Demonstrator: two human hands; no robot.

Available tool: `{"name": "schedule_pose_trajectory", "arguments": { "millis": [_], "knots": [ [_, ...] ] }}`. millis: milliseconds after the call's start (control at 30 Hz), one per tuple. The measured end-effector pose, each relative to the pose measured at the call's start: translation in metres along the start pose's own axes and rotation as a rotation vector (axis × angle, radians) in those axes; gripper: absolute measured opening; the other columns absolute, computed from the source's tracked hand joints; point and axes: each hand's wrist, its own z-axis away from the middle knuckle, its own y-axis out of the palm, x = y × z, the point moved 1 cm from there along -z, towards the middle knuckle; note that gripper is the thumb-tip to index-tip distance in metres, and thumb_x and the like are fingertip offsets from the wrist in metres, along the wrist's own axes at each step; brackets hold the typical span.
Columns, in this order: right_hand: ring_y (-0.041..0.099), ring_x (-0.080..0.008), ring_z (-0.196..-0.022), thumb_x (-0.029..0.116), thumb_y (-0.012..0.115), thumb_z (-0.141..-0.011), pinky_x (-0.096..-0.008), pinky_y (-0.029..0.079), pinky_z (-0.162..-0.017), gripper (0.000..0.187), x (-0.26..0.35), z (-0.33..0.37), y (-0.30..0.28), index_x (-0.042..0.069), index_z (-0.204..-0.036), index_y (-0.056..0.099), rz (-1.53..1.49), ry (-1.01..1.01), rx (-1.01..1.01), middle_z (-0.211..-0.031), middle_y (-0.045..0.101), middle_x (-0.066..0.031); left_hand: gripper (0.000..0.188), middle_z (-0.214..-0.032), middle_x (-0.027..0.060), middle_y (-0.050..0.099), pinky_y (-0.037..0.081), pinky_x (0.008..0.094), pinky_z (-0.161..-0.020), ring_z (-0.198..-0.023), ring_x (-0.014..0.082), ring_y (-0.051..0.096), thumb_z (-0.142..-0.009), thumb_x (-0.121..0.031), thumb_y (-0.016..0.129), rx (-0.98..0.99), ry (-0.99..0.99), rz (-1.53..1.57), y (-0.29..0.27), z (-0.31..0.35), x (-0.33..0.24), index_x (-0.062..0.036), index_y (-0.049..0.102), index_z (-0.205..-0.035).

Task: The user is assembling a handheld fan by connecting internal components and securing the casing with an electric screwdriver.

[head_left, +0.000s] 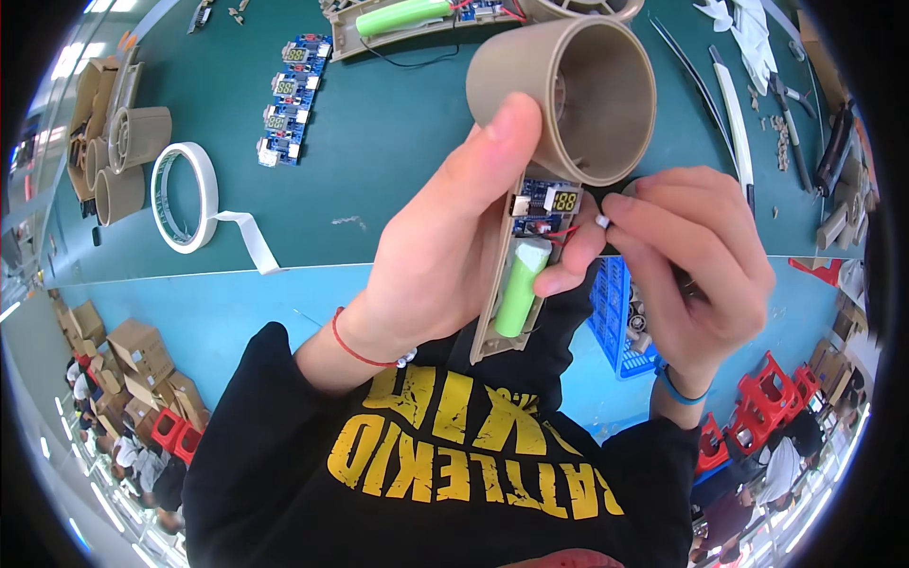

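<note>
housing (606, 114) — in left hand (440, 227) — holds one battery (520, 293), one circuit board (540, 203).

head fisheye, facing down, close, rim unclear

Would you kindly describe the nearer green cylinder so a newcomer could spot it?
By the green table, the left hand holds a cup-topped beige housing. In its open part, below the blue board, lies the green cylinder; its lookalike is unheld, farther across the table.
</note>
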Motion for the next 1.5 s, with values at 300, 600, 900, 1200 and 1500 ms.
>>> {"name": "schedule_pose_trajectory", "arguments": {
  "millis": [300, 600, 900, 1200, 1500],
  "knots": [
    [0.065, -0.0298, -0.081, -0.01, 0.078, -0.064, -0.0355, 0.05, -0.073, 0.028, 0.003, -0.003, 0.007, -0.004, -0.089, 0.067, 0.061, 0.002, -0.071, -0.086, 0.068, -0.0131, 0.081, -0.12, 0.0167, 0.057, 0.042, 0.0254, -0.052, -0.06, 0.0142, 0.053, -0.101, -0.068, 0.023, -0.057, 0.107, -0.027, 0.003, -0.006, 0.01, 0.0, 0.036, -0.144],
    [0.061, -0.0285, -0.081, -0.008, 0.071, -0.073, -0.0355, 0.046, -0.075, 0.021, 0.008, 0.001, 0.007, -0.003, -0.091, 0.062, 0.063, 0.115, -0.078, -0.085, 0.063, -0.0121, 0.079, -0.094, 0.0079, 0.06, 0.046, 0.0256, -0.06, -0.068, 0.0136, 0.058, -0.098, -0.072, 0.022, 0.112, 0.225, -0.41, -0.001, -0.006, 0.018, -0.0032, 0.046, -0.129],
    [0.058, -0.0148, -0.068, -0.009, 0.056, -0.091, -0.0261, 0.046, -0.067, 0.01, 0.015, 0.008, 0.005, -0.006, -0.1, 0.059, -0.021, 0.301, -0.011, -0.092, 0.062, -0.0126, 0.069, -0.101, 0.0087, 0.055, 0.046, 0.0266, -0.065, -0.077, 0.0131, 0.057, -0.101, -0.066, 0.027, 0.093, 0.329, -0.559, 0.009, -0.002, 0.022, -0.0053, 0.031, -0.134],
    [0.067, -0.013, -0.079, -0.009, 0.06, -0.093, -0.0209, 0.052, -0.072, 0.017, 0.018, 0.006, 0.007, -0.007, -0.11, 0.059, -0.416, 0.426, -0.094, -0.099, 0.066, -0.0112, 0.087, -0.082, 0.0061, 0.057, 0.041, 0.0242, -0.048, -0.054, 0.012, 0.056, -0.094, -0.077, 0.017, 0.112, 0.132, -0.683, 0.009, -0.002, 0.005, 0.0003, 0.053, -0.11],
    [0.072, -0.0193, -0.067, -0.013, 0.065, -0.087, -0.0244, 0.057, -0.061, 0.019, 0.001, 0.005, 0.011, -0.009, -0.105, 0.061, -0.585, 0.24, -0.143, -0.088, 0.071, -0.0185, 0.1, -0.078, 0.0085, 0.064, 0.042, 0.0235, -0.045, -0.052, 0.0122, 0.058, -0.088, -0.084, 0.008, -0.034, 0.021, -0.382, 0.009, -0.007, 0.02, 0.0005, 0.056, -0.114]
  ]
}}
